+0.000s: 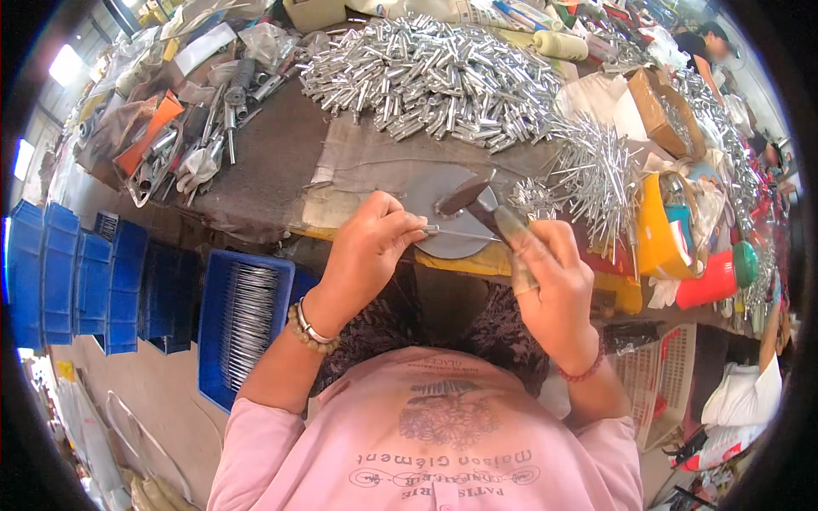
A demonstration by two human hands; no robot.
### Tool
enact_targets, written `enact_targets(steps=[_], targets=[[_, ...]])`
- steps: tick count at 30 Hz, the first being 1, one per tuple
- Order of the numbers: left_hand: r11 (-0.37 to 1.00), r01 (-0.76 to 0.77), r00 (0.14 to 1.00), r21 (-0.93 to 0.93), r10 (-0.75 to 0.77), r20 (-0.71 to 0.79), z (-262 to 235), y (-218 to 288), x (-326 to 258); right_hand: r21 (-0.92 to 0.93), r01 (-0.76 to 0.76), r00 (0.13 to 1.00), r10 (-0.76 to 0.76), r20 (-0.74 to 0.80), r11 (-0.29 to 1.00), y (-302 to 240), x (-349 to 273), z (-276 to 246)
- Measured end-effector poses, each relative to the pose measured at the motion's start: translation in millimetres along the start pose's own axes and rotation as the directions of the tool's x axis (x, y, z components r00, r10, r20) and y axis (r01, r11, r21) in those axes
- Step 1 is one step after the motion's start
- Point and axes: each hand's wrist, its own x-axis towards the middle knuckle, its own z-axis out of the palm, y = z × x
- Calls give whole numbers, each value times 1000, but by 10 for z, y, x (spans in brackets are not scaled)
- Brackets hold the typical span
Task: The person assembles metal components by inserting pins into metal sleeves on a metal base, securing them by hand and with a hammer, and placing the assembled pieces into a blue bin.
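A thin metal pin point(456, 232) is pinched in left hand point(366, 255); hammer point(477, 204) gripped by right hand point(550, 281). Large pile of metal tubes point(426, 77) remains unworked; crate point(243, 328) is part filled.

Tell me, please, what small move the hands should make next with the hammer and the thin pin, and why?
Probably a short tap down with the hammer. The left hand pinches the thin metal pin flat over the round metal plate, and the right hand holds the hammer head just above it.
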Motion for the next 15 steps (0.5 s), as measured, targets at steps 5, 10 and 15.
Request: enact_targets(steps=[5, 10, 15], targets=[[1000, -20, 999, 19, 21, -34, 14, -22, 34, -75, 70, 993, -62, 105, 995, -4, 15, 23], [999, -21, 998, -32, 19, -52, 17, -46, 9, 92, 87, 979, -69, -189, 992, -105, 31, 11], [1000, -19, 1000, 5, 19, -22, -1, -19, 0, 0, 79, 990, -78, 116, 997, 2, -104, 137]])
